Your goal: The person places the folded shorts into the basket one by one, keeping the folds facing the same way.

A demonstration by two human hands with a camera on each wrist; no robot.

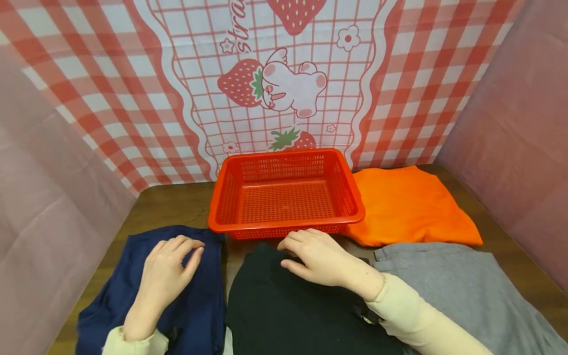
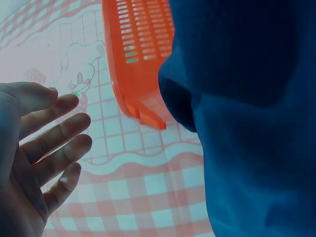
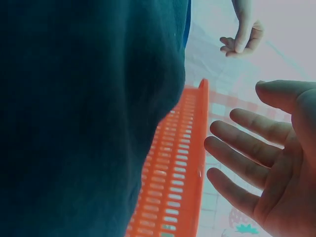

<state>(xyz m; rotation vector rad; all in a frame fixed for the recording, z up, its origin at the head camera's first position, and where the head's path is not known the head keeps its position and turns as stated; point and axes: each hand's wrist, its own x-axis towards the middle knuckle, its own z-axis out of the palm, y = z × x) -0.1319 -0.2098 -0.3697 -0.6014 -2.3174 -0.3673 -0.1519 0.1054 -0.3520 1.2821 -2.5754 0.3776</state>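
In the head view my left hand (image 1: 166, 268) hovers over a folded navy blue cloth (image 1: 195, 296), its fingers loosely bent and holding nothing. My right hand (image 1: 317, 259) is above a black garment (image 1: 284, 305) in the middle, near the front rim of a red plastic basket (image 1: 284, 228). Both wrist views show relaxed, spread fingers with a gap to the cloth: the left hand (image 2: 44, 153) beside the blue fabric (image 2: 247, 148), the right hand (image 3: 266, 158) beside the dark fabric (image 3: 74, 123). Nothing lies inside the basket.
An orange folded cloth (image 1: 408, 207) lies right of the basket, partly against its side. In front of it is a grey folded garment (image 1: 457, 286), partly under my right sleeve (image 1: 417, 315). A checked strawberry-print cloth (image 1: 293, 88) hangs behind the wooden table (image 1: 173, 204).
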